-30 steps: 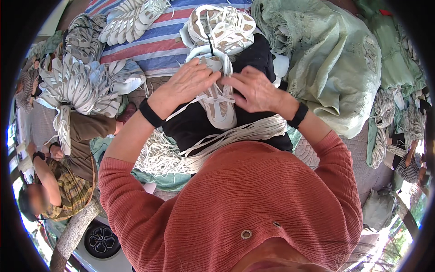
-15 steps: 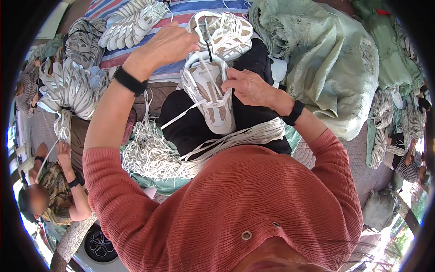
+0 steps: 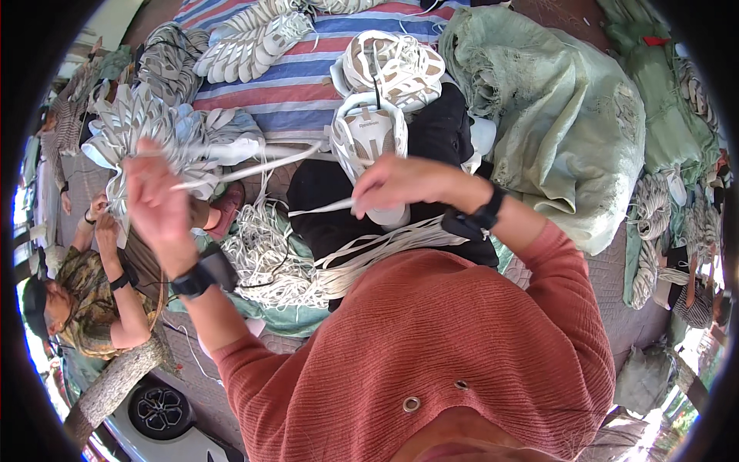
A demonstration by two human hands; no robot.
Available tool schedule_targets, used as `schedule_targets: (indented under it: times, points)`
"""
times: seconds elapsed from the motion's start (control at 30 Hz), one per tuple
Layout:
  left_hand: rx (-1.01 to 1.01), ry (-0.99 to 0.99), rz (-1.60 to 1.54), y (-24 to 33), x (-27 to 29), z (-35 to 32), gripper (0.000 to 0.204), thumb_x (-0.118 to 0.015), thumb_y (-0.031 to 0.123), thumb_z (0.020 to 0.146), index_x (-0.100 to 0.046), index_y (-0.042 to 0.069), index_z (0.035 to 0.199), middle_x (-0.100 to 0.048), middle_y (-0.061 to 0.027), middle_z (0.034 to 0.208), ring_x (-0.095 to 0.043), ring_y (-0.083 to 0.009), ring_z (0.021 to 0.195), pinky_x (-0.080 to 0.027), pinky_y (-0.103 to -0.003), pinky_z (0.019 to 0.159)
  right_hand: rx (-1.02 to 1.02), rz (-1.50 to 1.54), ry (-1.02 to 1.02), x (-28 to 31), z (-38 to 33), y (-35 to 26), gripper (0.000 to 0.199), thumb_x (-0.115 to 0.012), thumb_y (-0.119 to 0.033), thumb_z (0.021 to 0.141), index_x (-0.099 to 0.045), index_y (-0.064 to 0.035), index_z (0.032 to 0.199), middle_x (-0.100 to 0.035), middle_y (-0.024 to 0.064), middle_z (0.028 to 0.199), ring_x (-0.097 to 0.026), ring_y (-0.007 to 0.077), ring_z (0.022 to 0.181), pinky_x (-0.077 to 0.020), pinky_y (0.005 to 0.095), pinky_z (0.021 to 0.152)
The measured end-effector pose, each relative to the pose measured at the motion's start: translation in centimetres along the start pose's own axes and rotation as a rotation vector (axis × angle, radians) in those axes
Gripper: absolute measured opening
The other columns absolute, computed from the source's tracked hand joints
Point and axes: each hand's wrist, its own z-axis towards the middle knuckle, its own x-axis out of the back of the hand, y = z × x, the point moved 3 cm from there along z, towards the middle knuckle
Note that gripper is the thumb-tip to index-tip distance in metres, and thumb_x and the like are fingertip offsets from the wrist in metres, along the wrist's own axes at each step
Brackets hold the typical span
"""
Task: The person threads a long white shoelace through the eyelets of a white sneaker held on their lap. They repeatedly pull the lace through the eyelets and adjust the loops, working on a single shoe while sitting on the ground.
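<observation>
A white and beige sneaker (image 3: 368,131) lies on my black-clad lap, toe toward me, its lower part partly covered by my right hand. My right hand (image 3: 419,183) is closed over the front of it, fingers pinched at a white shoelace end (image 3: 322,208) that sticks out leftward. My left hand (image 3: 160,202), smeared by motion, is raised well to the left. From the sneaker a long white lace (image 3: 265,164) stretches across to its fingers, which appear closed on it. Just beyond stands a bunch of laced sneakers (image 3: 394,65).
A heap of loose white laces (image 3: 269,258) lies by my lap. Rows of shoe uppers (image 3: 254,46) rest on a striped sheet (image 3: 300,96). A big pale green sack (image 3: 562,138) fills the right. A co-worker (image 3: 92,296) sits at the left, near a parked car's wheel (image 3: 162,410).
My left hand has swung left and toward me from above the sneaker, drawing the lace out. My right hand has moved from the sneaker's side across its front. The view has shifted slightly.
</observation>
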Motion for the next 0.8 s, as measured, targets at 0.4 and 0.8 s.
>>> schedule_targets:
  times: [0.4,0.8]
  points:
    - [-0.832,0.54,0.632,32.8,5.5,-28.1,0.048,-0.047,0.013,0.1,-0.034,-0.003,0.144,-0.052,-0.0175,0.139,-0.058,-0.0206,0.094,-0.049,-0.03,0.079,0.612,0.758,1.139,23.9,-36.3,-4.5,0.018,-0.043,-0.007,0.102,-0.056,0.0003,0.112,-0.034,-0.0056,0.059,-0.025,0.0065,0.048,-0.0245,0.0212,0.051]
    - [-1.174,0.68,2.199,11.3,-0.4,-19.2,0.026,-0.049,0.015,0.097,-0.063,-0.007,0.101,-0.069,-0.0145,0.102,-0.062,-0.0222,0.095,-0.048,-0.034,0.085,0.379,0.808,1.989,26.5,-59.7,18.4,0.012,-0.061,-0.013,0.094,-0.06,-0.0067,0.084,-0.044,-0.0015,0.063,-0.04,0.0133,0.055,-0.0365,0.0257,0.054]
